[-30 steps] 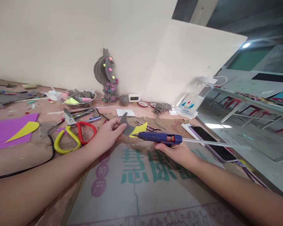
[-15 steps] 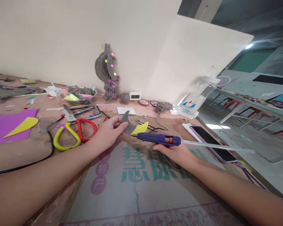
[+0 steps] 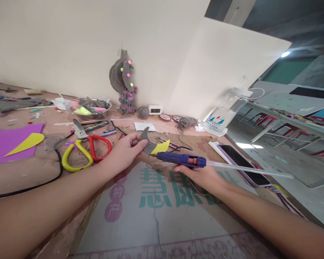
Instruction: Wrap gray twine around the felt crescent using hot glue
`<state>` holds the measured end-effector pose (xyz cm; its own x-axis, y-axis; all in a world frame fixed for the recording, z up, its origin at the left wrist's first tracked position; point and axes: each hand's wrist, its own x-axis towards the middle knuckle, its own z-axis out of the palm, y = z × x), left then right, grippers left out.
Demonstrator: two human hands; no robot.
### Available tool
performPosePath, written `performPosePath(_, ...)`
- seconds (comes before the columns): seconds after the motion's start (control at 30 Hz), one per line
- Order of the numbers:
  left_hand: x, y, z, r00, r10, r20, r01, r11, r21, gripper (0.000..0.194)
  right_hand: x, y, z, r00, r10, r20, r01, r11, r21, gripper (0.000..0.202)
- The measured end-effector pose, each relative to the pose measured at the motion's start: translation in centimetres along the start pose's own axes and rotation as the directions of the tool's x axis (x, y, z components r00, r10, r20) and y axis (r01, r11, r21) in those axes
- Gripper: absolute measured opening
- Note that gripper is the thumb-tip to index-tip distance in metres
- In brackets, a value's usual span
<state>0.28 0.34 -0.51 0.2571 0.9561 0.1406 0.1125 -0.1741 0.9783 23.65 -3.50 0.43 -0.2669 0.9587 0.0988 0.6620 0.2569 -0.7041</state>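
My left hand (image 3: 132, 147) pinches a crescent-shaped piece (image 3: 161, 147), yellow at its right end and wrapped in grey yarn over the rest. In my right hand (image 3: 202, 176) is a blue glue gun (image 3: 180, 159), lying on its side with a long clear glue stick (image 3: 248, 169) out of its back end. The gun's nozzle meets the lower edge of the crescent, where the grey yarn borders the yellow. A strand of grey yarn (image 3: 157, 223) trails down over the printed board (image 3: 118, 237) below my hands.
Scissors (image 3: 77, 158) with one yellow and one red handle lie left, beside purple sheets (image 3: 13, 138) and a yellow cut-out (image 3: 25, 144). Behind are a bowl (image 3: 89, 115), yarn ball (image 3: 143, 112), small clock (image 3: 154, 109) and hanging grey ornament (image 3: 123, 82). A phone (image 3: 240, 162) and bottle (image 3: 224, 111) stand right.
Very little differs. The glue gun has shifted slightly left, its nozzle still at the crescent's lower edge. Both hands keep their grip.
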Motion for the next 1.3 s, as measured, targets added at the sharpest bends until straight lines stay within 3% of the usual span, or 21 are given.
performPosePath(0.43, 0.1, -0.1, -0.1, 1.000, 0.005, 0.000, -0.005, 0.999, 0.037, 0.020, 0.0, -0.7, 0.0, 0.999, -0.047, -0.025, 0.047, 0.998, -0.031, 0.030)
performPosePath(0.73, -0.1, 0.1, 0.0, 1.000, -0.011, 0.003, 0.011, 1.000, 0.020, 0.018, -0.1, -0.1, 0.0, 0.999, 0.019, -0.033, -0.020, 0.999, -0.028, 0.030)
performPosePath(1.0, -0.2, 0.6, 0.0, 0.999, -0.044, -0.018, 0.045, 0.997, 0.066, 0.020, -0.1, 0.4, 0.0, 0.993, -0.011, -0.116, 0.004, 0.998, -0.065, 0.032)
performPosePath(1.3, -0.3, 0.6, 0.1, 0.999, -0.035, -0.038, 0.039, 0.992, 0.116, 0.020, 0.1, 0.2, -0.2, 0.992, -0.019, -0.125, 0.008, 0.996, -0.088, 0.030)
